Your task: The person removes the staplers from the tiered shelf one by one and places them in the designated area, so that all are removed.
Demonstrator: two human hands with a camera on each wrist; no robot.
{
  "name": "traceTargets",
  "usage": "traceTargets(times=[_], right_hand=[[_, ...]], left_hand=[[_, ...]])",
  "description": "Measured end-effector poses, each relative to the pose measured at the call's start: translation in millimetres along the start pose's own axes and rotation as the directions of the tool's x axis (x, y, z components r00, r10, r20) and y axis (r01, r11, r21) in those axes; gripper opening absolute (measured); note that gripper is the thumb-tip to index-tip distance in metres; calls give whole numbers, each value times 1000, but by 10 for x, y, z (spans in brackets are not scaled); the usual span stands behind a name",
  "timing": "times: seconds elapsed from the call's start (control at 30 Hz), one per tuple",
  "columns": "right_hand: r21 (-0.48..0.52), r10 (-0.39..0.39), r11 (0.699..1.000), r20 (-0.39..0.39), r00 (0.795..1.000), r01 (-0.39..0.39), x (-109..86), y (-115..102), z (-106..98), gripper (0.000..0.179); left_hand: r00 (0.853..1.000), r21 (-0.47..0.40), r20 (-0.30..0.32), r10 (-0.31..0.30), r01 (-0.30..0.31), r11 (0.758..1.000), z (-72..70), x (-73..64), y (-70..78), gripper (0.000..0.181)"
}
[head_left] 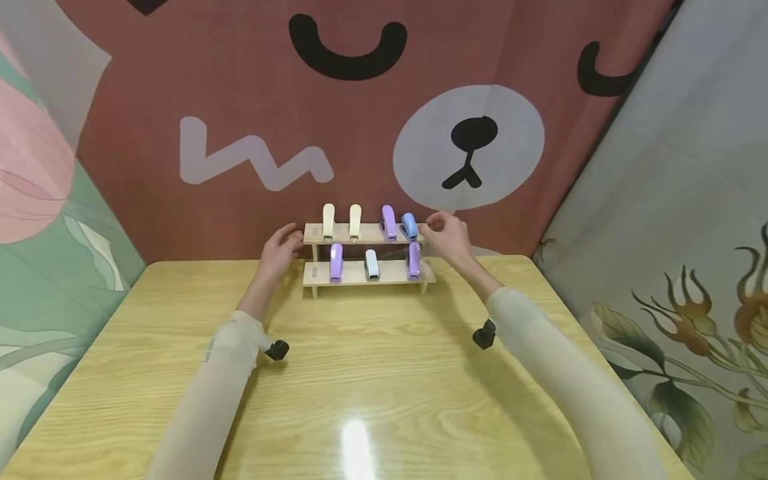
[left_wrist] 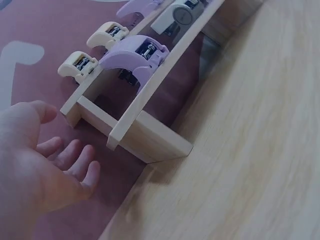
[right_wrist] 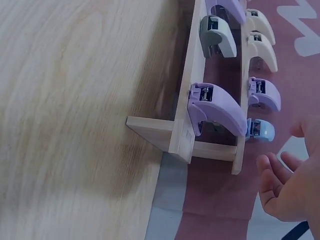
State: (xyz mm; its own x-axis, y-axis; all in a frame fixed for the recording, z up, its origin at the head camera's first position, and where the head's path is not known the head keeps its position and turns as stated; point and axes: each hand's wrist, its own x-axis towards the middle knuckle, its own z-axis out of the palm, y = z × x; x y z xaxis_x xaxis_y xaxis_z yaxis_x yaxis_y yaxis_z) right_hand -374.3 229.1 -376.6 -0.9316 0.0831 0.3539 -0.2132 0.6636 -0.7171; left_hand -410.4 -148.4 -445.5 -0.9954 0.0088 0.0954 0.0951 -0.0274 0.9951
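A two-tier wooden rack (head_left: 384, 272) stands at the back of the table, bearing several small staplers or hole punches; I cannot tell which. The upper tier carries two cream ones (head_left: 355, 221), a purple one (head_left: 389, 223) and a blue one (head_left: 409, 227). On the lower tier, purple ones (head_left: 337, 262) sit on either side of a white one (head_left: 372, 265). My left hand (head_left: 281, 252), fingers loosely bent, is beside the rack's left end with nothing in it. Past the right end, my right hand (head_left: 449, 237) is nearest the blue one (right_wrist: 262, 130), apart from it and holding nothing.
A wooden table (head_left: 360, 360) stretches in front of the rack. Close behind hangs a red curtain (head_left: 252, 73) with a bear print, and patterned cloths (head_left: 678, 200) flank both sides. Each wrist wears a small black camera (head_left: 278, 350).
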Motion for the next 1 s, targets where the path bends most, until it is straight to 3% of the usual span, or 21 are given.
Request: traceTargets(times=[0.1, 0.37, 1.0], right_hand=[[-12, 27, 1000, 32, 999, -27, 67, -36, 63, 39], [-65, 39, 997, 77, 996, -34, 92, -16, 137, 49], [-80, 40, 996, 61, 997, -35, 175, 40, 143, 39]], left_hand=[[1000, -77, 19, -21, 22, 997, 1, 22, -20, 57], [996, -111, 62, -58, 64, 992, 29, 35, -92, 54], [997, -264, 43, -66, 75, 961, 257, -19, -95, 48]])
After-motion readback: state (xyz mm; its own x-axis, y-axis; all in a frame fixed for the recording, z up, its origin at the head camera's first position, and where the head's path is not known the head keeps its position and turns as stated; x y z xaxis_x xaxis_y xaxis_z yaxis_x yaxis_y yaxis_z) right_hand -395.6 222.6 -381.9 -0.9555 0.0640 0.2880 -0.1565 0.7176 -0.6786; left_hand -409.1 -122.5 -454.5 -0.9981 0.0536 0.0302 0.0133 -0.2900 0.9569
